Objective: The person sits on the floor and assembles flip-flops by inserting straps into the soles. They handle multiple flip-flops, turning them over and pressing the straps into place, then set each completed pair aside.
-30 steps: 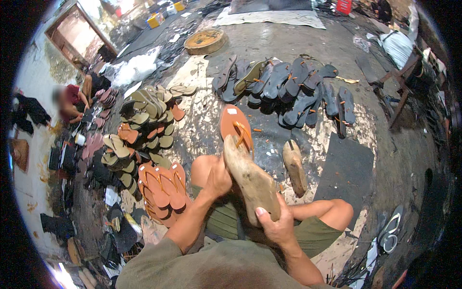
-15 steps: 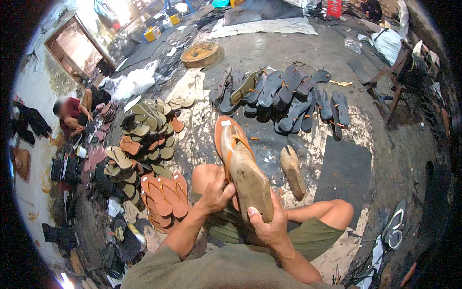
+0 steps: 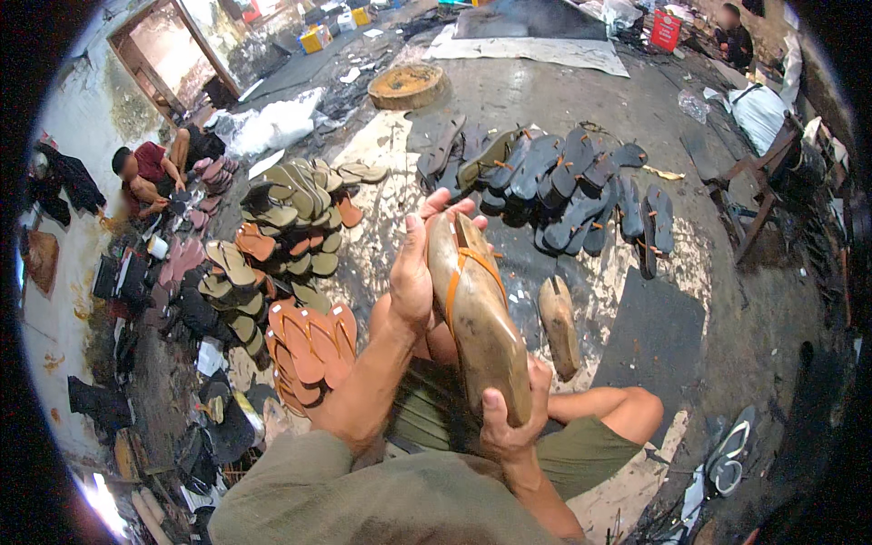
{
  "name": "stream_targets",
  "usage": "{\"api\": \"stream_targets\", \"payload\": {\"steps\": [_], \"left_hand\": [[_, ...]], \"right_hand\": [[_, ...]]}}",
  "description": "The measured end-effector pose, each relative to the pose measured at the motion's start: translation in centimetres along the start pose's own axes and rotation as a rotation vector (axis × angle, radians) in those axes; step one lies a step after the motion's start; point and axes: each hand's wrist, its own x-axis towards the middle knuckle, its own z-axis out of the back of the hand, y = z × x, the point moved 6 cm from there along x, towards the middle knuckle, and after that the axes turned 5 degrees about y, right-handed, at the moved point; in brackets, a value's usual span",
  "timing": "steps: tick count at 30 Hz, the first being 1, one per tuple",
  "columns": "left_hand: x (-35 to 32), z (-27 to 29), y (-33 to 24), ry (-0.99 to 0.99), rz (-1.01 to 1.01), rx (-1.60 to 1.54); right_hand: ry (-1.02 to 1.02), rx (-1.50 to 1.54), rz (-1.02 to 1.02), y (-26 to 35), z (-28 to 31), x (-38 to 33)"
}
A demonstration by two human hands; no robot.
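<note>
Between my two hands is a worn wooden shoe last, toe pointing away from me. Orange flip-flop straps stretch over its front part; the sole is hidden underneath. My left hand cups the toe end from the left and below, its fingertips showing past the tip. At the heel end, my right hand is wrapped round the last, thumb on top. A second, smaller-looking wooden last lies on the floor to the right. Finished-looking orange flip-flops lie stacked by my left forearm.
Olive flip-flops are heaped at left, and dark soles with orange strap ends lie ahead. A round wooden block stands farther off. At right are a dark mat and a metal frame. A co-worker sits at far left.
My left hand has moved from the strap's side up to the toe end. The last has rolled so the orange sole no longer shows. My right hand keeps the heel.
</note>
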Motion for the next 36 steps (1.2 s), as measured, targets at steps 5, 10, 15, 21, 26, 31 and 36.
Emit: {"api": "stream_targets", "payload": {"steps": [5,10,15,21,26,31,36], "left_hand": [[-7.7,1.6,3.5,0.027,-0.086,1.153],[-10.7,1.5,4.1,-0.112,0.285,0.492],[-12.3,-0.6,4.9,0.038,0.256,0.55],[-13.0,-4.9,2.3,0.156,0.472,0.577],[-15.1,-6.6,0.5,0.34,0.729,0.458],[-21.5,1.0,4.0,0.054,0.753,0.15],[-25.0,0.1,3.0,-0.206,1.039,0.148]], "right_hand": [[0.085,-0.449,0.161,-1.2,-1.9,0.0],[0.447,-0.13,0.015,-1.6,1.4,3.8],[0.42,-0.307,-0.02,0.1,1.1,8.2],[0.336,0.408,-0.425,-4.8,5.5,9.1],[0.412,0.649,-0.854,-6.2,4.0,3.6],[0.237,0.878,-0.778,-8.3,2.2,1.5],[0.258,0.912,-0.732,-9.2,0.8,1.8]]}}
